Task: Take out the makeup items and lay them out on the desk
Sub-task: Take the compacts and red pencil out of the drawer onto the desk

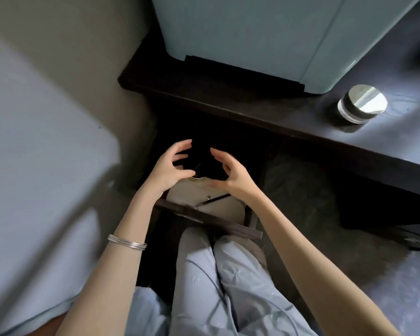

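While both arms reach into the dark drawer (204, 214) under the bench (301, 132), left hand (170, 166) and right hand (230, 173) hover with fingers spread, loosely curved, holding nothing; jar (361, 104) stands on bench at 2 o'clock.

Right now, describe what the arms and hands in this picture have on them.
Both forearms are bare, with no sleeves reaching them. The left hand has a stack of thin silver bangles further up the forearm, well behind the wrist. The right hand and its arm show no jewellery, watch or glove. No rings are plainly visible on either hand.
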`<state>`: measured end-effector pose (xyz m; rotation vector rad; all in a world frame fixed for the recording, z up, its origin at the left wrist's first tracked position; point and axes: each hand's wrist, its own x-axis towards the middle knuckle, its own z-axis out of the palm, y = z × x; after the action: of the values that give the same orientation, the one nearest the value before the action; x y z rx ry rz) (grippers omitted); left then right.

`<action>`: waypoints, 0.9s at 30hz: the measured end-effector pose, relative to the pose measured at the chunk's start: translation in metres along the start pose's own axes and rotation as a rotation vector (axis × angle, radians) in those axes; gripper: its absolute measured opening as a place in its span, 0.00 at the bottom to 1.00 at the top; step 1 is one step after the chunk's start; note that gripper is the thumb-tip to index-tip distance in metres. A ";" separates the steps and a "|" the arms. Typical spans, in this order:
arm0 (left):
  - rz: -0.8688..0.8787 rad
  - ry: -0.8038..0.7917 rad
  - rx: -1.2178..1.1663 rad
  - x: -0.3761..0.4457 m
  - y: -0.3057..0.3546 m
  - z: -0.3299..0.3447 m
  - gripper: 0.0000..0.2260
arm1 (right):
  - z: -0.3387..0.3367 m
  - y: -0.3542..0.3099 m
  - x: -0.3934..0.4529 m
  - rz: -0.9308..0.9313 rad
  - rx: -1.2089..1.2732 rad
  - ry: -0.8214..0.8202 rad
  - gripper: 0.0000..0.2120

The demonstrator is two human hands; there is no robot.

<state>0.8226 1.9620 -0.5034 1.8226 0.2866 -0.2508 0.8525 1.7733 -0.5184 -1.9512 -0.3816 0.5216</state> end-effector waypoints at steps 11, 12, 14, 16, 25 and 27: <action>-0.245 -0.126 0.141 0.061 -0.046 0.003 0.40 | 0.035 0.054 0.050 0.267 0.065 -0.010 0.40; -0.284 -0.136 0.140 0.063 -0.052 0.005 0.41 | 0.037 0.058 0.052 0.289 0.080 -0.025 0.41; -0.335 -0.141 0.143 0.064 -0.061 0.009 0.42 | 0.043 0.065 0.055 0.324 0.111 -0.047 0.42; -0.346 -0.119 0.145 0.064 -0.068 0.010 0.41 | 0.048 0.068 0.058 0.345 0.143 -0.052 0.43; -0.205 0.084 0.161 0.041 -0.050 0.013 0.32 | 0.034 0.029 0.034 0.214 0.231 0.063 0.38; -0.111 0.088 0.147 0.025 -0.033 0.013 0.34 | 0.020 0.013 0.017 0.131 0.190 0.106 0.38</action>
<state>0.8354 1.9597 -0.5452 1.9684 0.4414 -0.2753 0.8569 1.7912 -0.5408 -1.8178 -0.1326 0.5165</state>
